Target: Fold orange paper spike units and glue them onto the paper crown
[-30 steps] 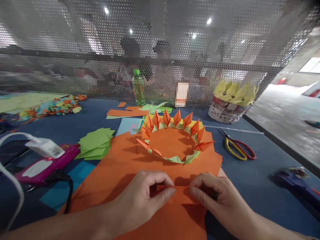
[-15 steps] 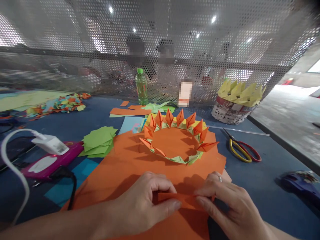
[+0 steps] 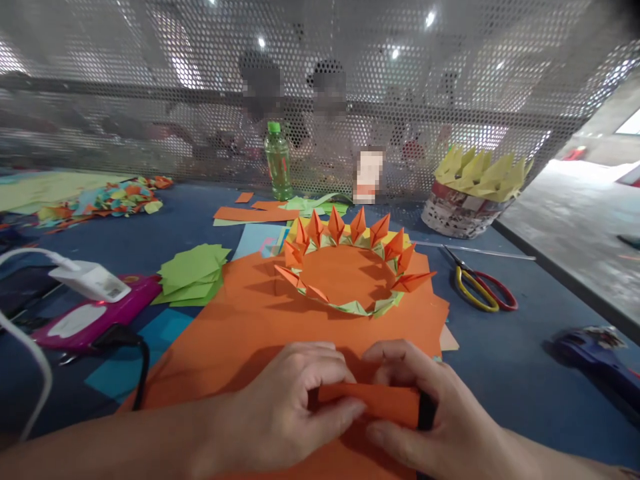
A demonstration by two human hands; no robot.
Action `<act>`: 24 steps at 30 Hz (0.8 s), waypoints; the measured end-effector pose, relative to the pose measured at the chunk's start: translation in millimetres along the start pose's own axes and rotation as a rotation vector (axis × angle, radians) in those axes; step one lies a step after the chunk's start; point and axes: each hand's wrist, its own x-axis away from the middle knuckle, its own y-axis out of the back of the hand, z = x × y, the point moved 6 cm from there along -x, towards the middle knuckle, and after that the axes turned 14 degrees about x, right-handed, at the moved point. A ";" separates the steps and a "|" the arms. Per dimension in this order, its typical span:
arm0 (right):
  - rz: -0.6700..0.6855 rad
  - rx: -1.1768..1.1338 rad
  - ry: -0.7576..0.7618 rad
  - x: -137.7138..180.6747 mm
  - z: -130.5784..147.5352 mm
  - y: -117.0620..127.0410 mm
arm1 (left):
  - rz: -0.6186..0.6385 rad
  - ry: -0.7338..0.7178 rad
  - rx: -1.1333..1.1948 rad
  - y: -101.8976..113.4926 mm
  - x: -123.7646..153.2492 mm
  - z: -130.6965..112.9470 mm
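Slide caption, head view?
Left hand pinches narrow orange paper piece, right hand open beside it; spiky orange-green paper ring beyond.

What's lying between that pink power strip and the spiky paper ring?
In the head view, a pile of green paper comes first, then part of the large orange sheet.

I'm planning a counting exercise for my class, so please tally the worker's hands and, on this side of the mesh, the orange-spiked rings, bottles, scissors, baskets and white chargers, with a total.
Hands (left hand, right hand): 2
Ring: 1
Bottle: 1
Scissors: 1
Basket: 1
Charger: 1
Total: 7
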 end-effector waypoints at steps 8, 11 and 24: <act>0.004 -0.028 0.036 1.0 2.6 -3.6 | 0.040 -0.017 0.032 -2.6 0.9 -4.2; -0.024 -0.014 0.033 3.6 3.0 -1.2 | 0.059 -0.022 0.042 -3.7 1.6 -4.4; -0.010 0.089 0.046 5.2 -1.1 9.7 | 0.023 -0.019 -0.078 3.0 1.7 -4.2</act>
